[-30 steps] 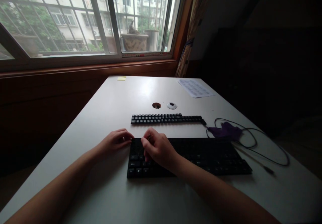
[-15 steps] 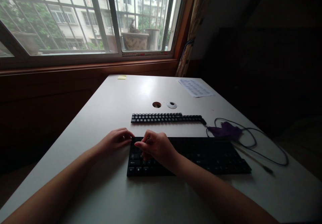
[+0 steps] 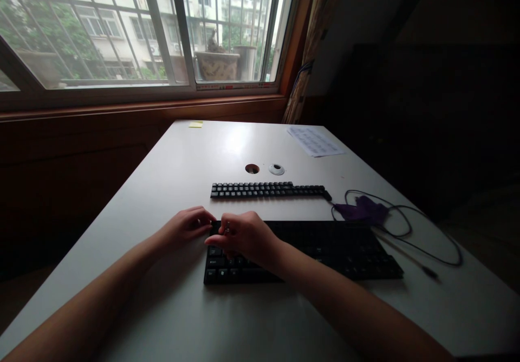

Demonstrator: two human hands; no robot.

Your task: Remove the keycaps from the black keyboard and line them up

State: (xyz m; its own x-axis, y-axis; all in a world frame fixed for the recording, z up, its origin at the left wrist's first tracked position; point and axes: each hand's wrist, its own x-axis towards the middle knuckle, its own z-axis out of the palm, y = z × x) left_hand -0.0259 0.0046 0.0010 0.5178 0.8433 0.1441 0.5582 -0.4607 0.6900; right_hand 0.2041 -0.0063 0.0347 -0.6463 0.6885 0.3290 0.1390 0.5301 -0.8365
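A black keyboard (image 3: 325, 251) lies on the white desk in front of me, with keys showing along its near left part. My left hand (image 3: 189, 226) rests at its far left corner, fingers curled, with the fingertips on the edge. Over the left end of the keyboard is my right hand (image 3: 247, 237), closed. Something small and shiny shows at its fingers, too small to name. The hand and forearm hide the keys beneath. Behind the keyboard, rows of black keycaps (image 3: 260, 190) stand close together in a long block.
The white desk (image 3: 162, 308) reaches toward a barred window (image 3: 142, 31). On the right lie a looped cable (image 3: 410, 221), a purple cloth (image 3: 361, 210) and a thin stick with a dark tip (image 3: 410, 256). Farther back are a cable hole (image 3: 252, 169), its round cover (image 3: 277, 169), papers (image 3: 314, 142) and a yellow note (image 3: 195, 124).
My right hand has moved a little left over the keyboard, closer to my left hand, and turned slightly. My left hand keeps its place at the corner.
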